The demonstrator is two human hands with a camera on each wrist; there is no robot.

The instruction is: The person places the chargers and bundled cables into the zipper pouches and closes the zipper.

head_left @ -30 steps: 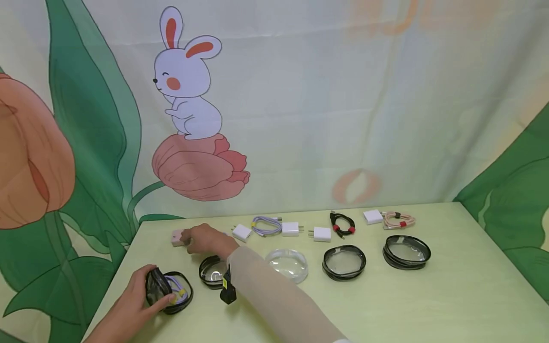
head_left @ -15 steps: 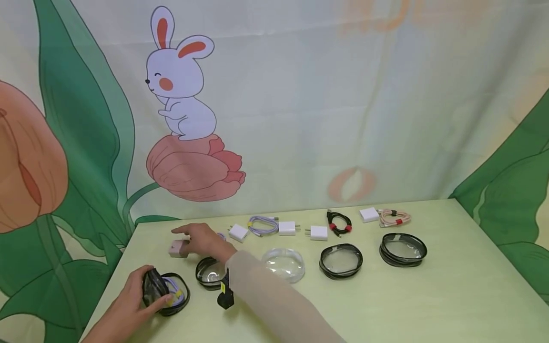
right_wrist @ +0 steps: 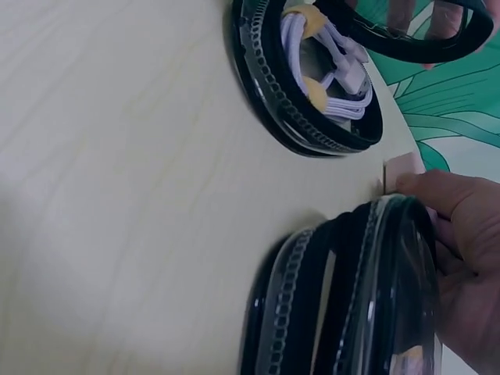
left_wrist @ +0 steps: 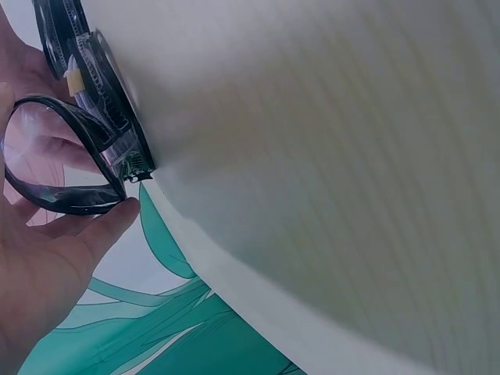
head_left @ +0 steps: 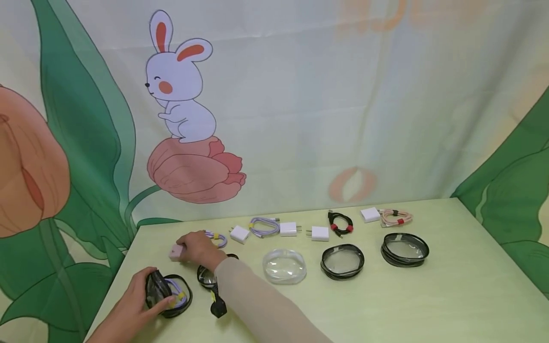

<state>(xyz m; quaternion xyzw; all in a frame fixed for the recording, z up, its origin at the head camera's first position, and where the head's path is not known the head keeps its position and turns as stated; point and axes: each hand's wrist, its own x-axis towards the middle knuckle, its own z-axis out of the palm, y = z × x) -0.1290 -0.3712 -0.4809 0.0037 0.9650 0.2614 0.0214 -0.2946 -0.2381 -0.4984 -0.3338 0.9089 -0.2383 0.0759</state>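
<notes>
My left hand (head_left: 136, 302) grips the raised lid of a round clear pouch with black trim (head_left: 188, 290), at the table's left. A coiled lilac cable with yellow ties (right_wrist: 293, 39) lies inside the opened pouch. Farther back, my right hand (head_left: 199, 247) pinches a pale pink charger block (head_left: 175, 252) between thumb and fingers. The block's prongs cannot be made out. Beneath my right forearm is a second black-trimmed pouch (right_wrist: 367, 289), partly covered in the head view. Another lilac cable (head_left: 220, 238) lies just behind the right hand.
Along the back lie white chargers (head_left: 288, 229), a lilac cable (head_left: 264, 227), a black cable (head_left: 341, 223) and a peach cable (head_left: 396, 218). In front of them sit a clear pouch (head_left: 284, 281) and black-trimmed pouches (head_left: 342, 275) (head_left: 405, 262). A printed curtain (head_left: 283, 119) hangs behind.
My right hand has drawn the pink charger block slightly nearer to the opened pouch. Its index finger, lifted half a second ago, is down again. The left hand holds its place.
</notes>
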